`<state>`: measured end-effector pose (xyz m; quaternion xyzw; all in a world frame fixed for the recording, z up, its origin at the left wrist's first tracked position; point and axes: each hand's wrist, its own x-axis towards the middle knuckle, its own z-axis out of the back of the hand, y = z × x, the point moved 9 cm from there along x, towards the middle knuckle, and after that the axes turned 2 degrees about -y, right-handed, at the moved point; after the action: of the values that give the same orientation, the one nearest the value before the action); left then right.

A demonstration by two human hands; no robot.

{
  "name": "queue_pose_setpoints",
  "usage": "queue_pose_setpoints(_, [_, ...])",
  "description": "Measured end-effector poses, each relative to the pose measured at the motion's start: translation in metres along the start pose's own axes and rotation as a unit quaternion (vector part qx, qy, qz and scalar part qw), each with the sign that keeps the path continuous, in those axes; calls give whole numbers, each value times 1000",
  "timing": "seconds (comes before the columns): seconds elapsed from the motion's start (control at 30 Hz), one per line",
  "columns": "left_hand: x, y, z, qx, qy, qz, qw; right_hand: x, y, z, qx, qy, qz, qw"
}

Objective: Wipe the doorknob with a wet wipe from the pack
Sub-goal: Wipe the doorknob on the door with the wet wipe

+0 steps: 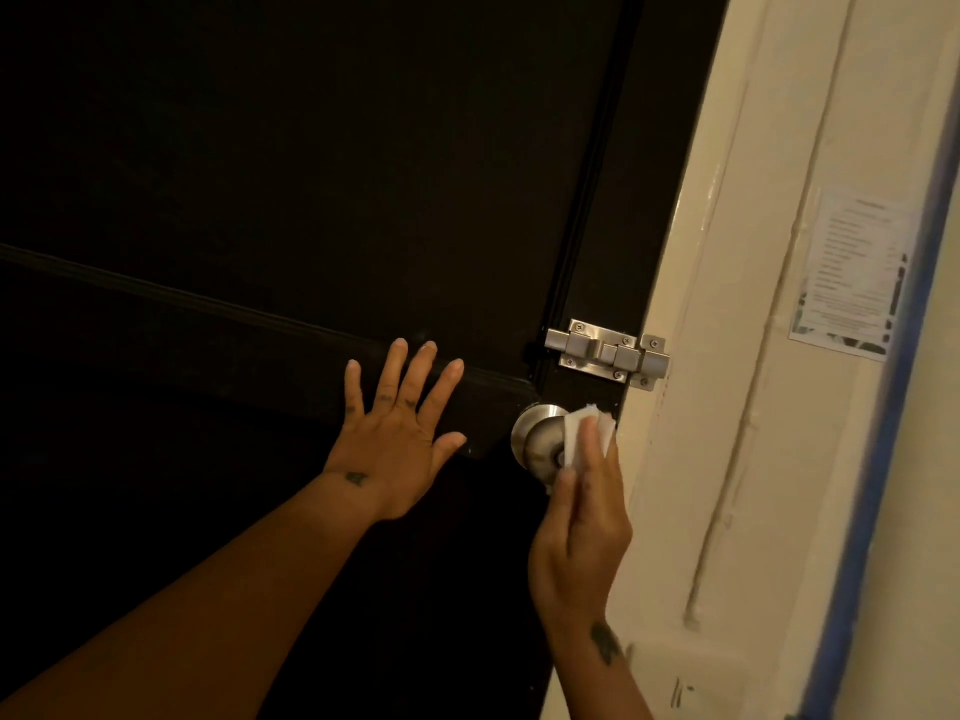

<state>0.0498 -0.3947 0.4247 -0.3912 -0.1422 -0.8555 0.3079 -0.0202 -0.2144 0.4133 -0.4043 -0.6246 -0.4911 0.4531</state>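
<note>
A round silver doorknob point(537, 443) sits on a dark door point(260, 200), near the door's right edge. My right hand point(584, 517) presses a folded white wet wipe point(587, 433) against the knob's right side. The wipe covers part of the knob and sticks out above my fingers. My left hand point(395, 439) lies flat on the door to the left of the knob, fingers spread, holding nothing. The pack of wipes is not in view.
A steel slide bolt point(608, 353) is mounted just above the knob and bridges door and frame. The cream door frame point(727, 356) runs along the right. A printed paper notice point(852, 278) is stuck on the wall beside a blue stripe.
</note>
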Motion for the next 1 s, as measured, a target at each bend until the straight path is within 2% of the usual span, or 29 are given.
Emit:
queue_pose_setpoints(0.3, [0, 0, 0, -11, -3, 0, 1000, -18, 9, -9, -112, 37, 62, 991])
queue_pose_setpoints(0.5, [0, 0, 1, -6, -6, -1, 1000, 2, 12, -15, -82, 52, 16, 995])
queue_pose_setpoints(0.67, [0, -1, 1, -8, -11, -5, 1000, -2, 14, -10, -100, 79, 66, 990])
queue_pose_setpoints(0.77, [0, 0, 1, -8, -7, -4, 1000, 10, 19, -11, -128, 78, 54, 987])
queue_pose_setpoints(0.9, [0, 0, 0, -5, -8, -3, 1000, 0, 31, -24, -244, 130, 148, 950])
queue_pose_setpoints(1.0, [0, -1, 0, -4, -11, -4, 1000, -6, 31, -20, -256, 163, 210, 929])
